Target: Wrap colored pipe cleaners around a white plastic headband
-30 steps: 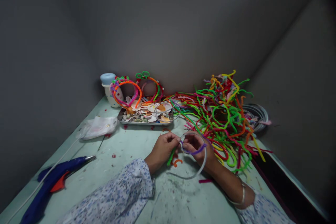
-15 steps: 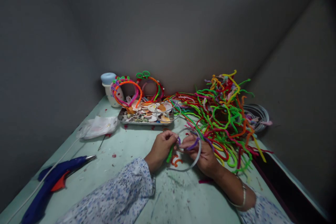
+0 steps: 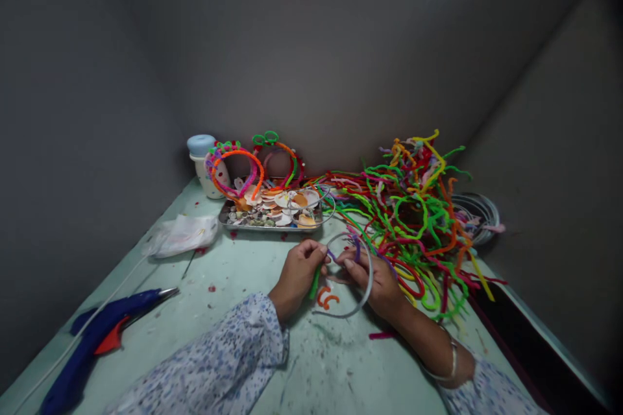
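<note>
My left hand (image 3: 296, 275) is closed in a pinch on one side of a thin grey headband (image 3: 368, 288). A short green pipe cleaner piece (image 3: 315, 283) shows just below those fingers. Between the two hands runs a purple pipe cleaner (image 3: 358, 248), its near end at my left fingertips. My right hand (image 3: 382, 288) has its fingers closed on that purple pipe cleaner, and part of it sticks up above the fingers. The headband's free side curves past the right fingers toward the tabletop. Just where the purple strand meets the headband is hidden by the left fingers.
Curled orange pieces (image 3: 327, 298) lie beneath my hands. A heap of coloured pipe cleaners (image 3: 413, 220) spreads at right. Behind are a metal tray (image 3: 265, 228) of shells, decorated headbands (image 3: 238, 152) and a lidded jar (image 3: 200, 146). A blue glue gun (image 3: 92, 340) and plastic bag (image 3: 185, 235) are left.
My right hand has shifted its fingers, and the purple pipe cleaner in them now points more upright. The left hand stays in nearly the same place.
</note>
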